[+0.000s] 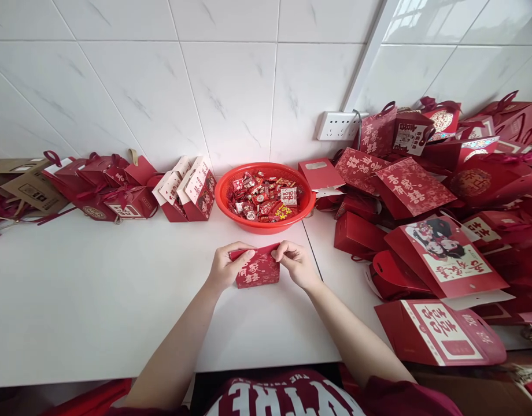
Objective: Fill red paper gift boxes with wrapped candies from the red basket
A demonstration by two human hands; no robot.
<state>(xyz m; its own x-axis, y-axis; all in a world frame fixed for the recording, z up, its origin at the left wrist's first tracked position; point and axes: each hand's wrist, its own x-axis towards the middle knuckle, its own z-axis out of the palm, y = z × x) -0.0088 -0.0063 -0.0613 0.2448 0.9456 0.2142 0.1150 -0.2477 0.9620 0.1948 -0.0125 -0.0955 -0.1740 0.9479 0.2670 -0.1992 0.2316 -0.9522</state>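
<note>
While the left hand (228, 264) pinches the upper left of the red box (260, 273) between thumb and fingers, the right hand (295, 263) pinches its upper right (both grips nearly closed), between the near edge of the bench (96, 300) and the basket (266, 227).

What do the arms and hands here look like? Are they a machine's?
No, a person's. The left hand and right hand wear no gloves; the bare forearms show no watch or cables. The maroon sleeves match a shirt with large white letters.
</note>
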